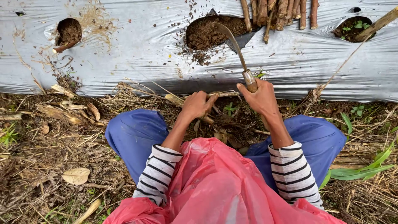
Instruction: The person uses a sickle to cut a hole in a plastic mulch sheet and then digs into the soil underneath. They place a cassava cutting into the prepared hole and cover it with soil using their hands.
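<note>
My right hand [262,98] grips the wooden handle of a curved sickle [232,40], whose blade points up over a soil-filled hole [209,35] in the silver plastic mulch sheet [137,49]. My left hand [198,104] is closed on a pale dry stem piece [176,99] low on the ground in front of my knees. A bundle of brown stem cuttings [282,10] lies on the sheet just beyond the hole.
Two more planting holes [68,32] [352,28] open in the sheet at left and right, the right one with small green sprouts. A stick [379,24] leans at the far right. Dry straw, leaves and husks [62,112] cover the ground around my blue-trousered knees.
</note>
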